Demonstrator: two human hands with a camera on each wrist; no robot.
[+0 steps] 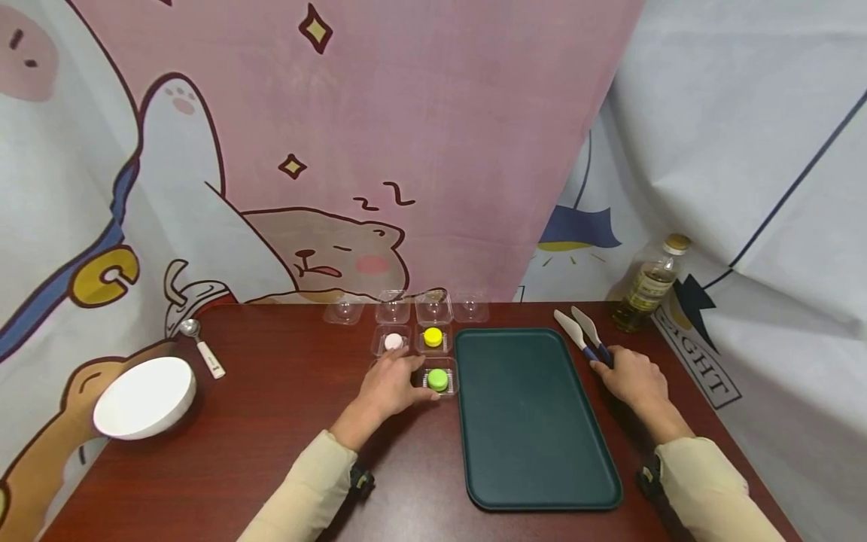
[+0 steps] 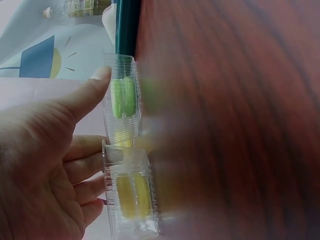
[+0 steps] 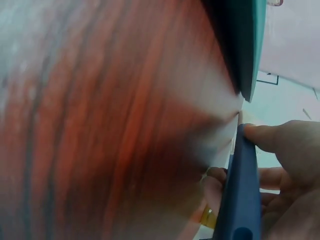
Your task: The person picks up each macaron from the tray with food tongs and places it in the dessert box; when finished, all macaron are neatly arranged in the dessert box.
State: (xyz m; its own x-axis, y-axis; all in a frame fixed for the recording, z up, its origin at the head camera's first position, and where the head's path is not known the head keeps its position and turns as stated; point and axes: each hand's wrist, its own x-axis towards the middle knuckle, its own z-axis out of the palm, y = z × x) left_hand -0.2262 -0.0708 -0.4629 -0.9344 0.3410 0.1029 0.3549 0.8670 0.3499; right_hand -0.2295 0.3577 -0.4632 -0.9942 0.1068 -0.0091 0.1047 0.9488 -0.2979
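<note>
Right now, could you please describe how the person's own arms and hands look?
Both arms wear a long cream garment, slightly puffy: left sleeve, right sleeve. At the cuffs sit small dark devices, the left device and right device; their details are too small to tell. The left hand and right hand wear no gloves.

Green macaron (image 1: 438,379) and yellow macaron (image 1: 433,337), centre frame. Tray (image 1: 535,421), lower right: dark green. Knife handles (image 1: 588,352), right: dark blue. Table (image 1: 284,406): red-brown, dark grain. Bowl (image 1: 144,399), lower left: white. Backdrop (image 1: 474,150), top: pink, cartoon bear print.
</note>
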